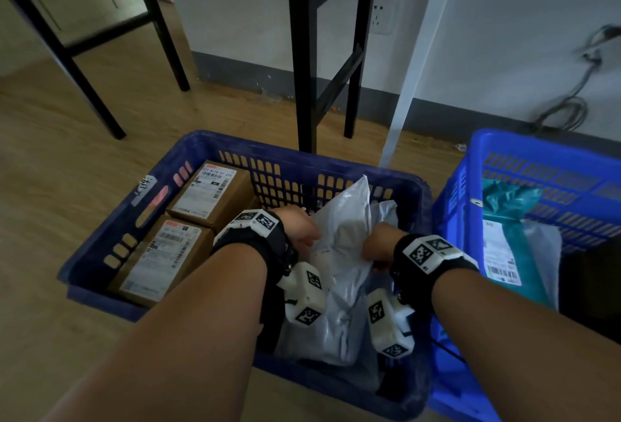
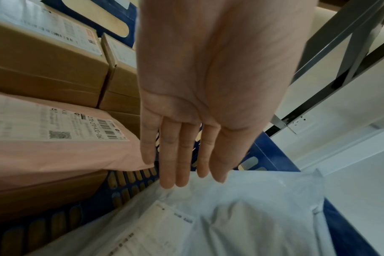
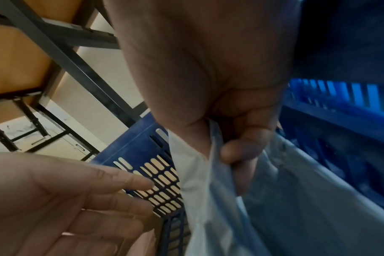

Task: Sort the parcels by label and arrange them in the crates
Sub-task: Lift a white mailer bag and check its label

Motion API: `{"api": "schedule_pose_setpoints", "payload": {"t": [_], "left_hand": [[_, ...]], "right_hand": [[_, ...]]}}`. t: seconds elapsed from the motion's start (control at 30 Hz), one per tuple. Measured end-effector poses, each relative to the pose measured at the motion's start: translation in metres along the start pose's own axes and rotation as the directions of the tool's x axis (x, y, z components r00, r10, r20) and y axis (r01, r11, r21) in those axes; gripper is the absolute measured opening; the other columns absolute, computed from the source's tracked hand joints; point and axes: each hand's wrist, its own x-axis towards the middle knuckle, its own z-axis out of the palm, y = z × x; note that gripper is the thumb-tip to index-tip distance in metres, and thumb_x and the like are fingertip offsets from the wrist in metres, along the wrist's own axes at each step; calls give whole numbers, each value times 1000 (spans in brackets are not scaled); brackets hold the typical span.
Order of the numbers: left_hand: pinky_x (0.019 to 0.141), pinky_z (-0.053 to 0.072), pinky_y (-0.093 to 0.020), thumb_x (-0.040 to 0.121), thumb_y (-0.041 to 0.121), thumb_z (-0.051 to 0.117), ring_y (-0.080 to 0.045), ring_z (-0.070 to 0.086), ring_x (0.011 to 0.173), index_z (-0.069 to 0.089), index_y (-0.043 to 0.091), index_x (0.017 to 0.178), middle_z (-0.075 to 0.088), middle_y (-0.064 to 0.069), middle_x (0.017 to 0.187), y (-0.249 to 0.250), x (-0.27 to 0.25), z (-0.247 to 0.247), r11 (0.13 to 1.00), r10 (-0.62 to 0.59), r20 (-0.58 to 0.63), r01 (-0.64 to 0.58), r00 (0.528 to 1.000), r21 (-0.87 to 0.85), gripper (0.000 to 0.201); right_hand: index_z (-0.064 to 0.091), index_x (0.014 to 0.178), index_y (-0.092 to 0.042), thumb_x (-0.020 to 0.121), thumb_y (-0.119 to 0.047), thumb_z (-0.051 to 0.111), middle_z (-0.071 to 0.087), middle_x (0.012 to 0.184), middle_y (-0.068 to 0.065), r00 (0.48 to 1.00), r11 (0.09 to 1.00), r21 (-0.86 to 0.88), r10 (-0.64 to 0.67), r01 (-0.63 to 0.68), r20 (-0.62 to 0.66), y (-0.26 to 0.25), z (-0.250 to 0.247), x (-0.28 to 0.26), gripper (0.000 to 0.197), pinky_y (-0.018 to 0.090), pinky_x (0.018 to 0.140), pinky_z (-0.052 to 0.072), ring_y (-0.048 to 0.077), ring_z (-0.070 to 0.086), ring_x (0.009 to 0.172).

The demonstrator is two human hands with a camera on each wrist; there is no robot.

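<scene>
A white poly mailer point(image 1: 346, 236) stands on edge in the right half of the dark blue crate point(image 1: 302, 156). My right hand point(image 1: 376, 243) pinches its upper edge between thumb and curled fingers point(image 3: 237, 152); the bag point(image 3: 219, 207) hangs below them. My left hand point(image 1: 302, 230) is at the bag's left side with straight fingers point(image 2: 182, 173), their tips at the edge of the bag point(image 2: 252, 216), and holds nothing. Two labelled cardboard boxes point(image 1: 211, 193) point(image 1: 164, 253) fill the crate's left side. A pink labelled parcel point(image 2: 55, 150) lies beside them in the left wrist view.
A brighter blue crate point(image 1: 537, 149) stands to the right and holds a teal parcel point(image 1: 510, 200) with a white label. Black table legs point(image 1: 304, 52) and a white post point(image 1: 413, 68) rise just behind the crates. Wooden floor lies to the left. A cable point(image 1: 571, 102) hangs at the wall.
</scene>
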Motion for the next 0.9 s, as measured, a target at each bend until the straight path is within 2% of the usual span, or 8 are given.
{"api": "schedule_pose_setpoints", "payload": {"t": [0.1,0.17,0.27,0.4,0.6,0.73,0.83,0.9], "left_hand": [[66,49,-20,98,15,52,-25,61,115,53,1,131,61,-12,128,4,-8,-1,1000,-7,-4,7,1000,-22,35],[75,48,-24,99,13,49,-25,59,119,50,1,134,58,-13,132,4,-14,-2,999,-17,-24,16,1000,-40,37],[76,48,-25,101,12,46,-26,57,121,46,1,137,56,-15,135,7,-25,-3,994,-32,-76,25,997,-102,39],[94,48,-34,102,11,43,-30,53,126,44,-1,137,53,-17,137,15,-47,-5,978,-28,-140,-1,990,-208,37],[99,47,-47,92,24,62,-23,60,95,60,12,94,64,-10,110,14,-73,-9,905,-26,-232,-76,972,-419,12],[94,50,-45,74,62,69,-31,63,104,63,17,108,66,-11,111,15,-76,-5,817,38,-123,-101,992,-568,56],[100,46,-47,87,41,66,-35,63,109,68,10,112,69,-17,113,20,-83,3,727,154,-50,-148,987,-671,40],[103,44,-53,82,22,73,-36,65,106,70,5,109,71,-18,109,22,-83,3,759,191,-154,-245,969,-603,32]], "right_hand": [[50,130,7,94,-2,46,38,72,-2,998,998,-45,-46,44,-39,-7,-8,-5,37,18,62,48,7,43,62],[57,100,6,95,-3,42,34,70,-2,992,995,-83,-71,62,-107,-10,-17,-14,19,27,77,49,16,49,74],[31,63,-15,96,-4,38,36,71,2,974,992,-61,-123,113,-192,-9,-37,-27,36,32,93,42,25,47,100],[40,68,-16,91,6,40,51,92,13,973,918,354,-108,176,-204,-1,-62,-48,32,41,91,51,29,56,87],[53,89,4,79,16,34,50,91,20,959,452,847,-75,279,-275,13,-90,-87,25,41,68,51,32,53,75],[53,109,14,79,17,29,58,101,29,942,231,914,-109,334,-316,19,-104,-111,39,42,69,57,41,61,87],[51,118,17,76,18,30,57,119,35,939,172,925,-125,340,-322,30,-110,-116,47,53,88,51,47,58,109],[54,115,14,78,17,32,60,110,31,943,236,914,-106,331,-314,36,-112,-119,43,49,79,54,43,61,99]]}}
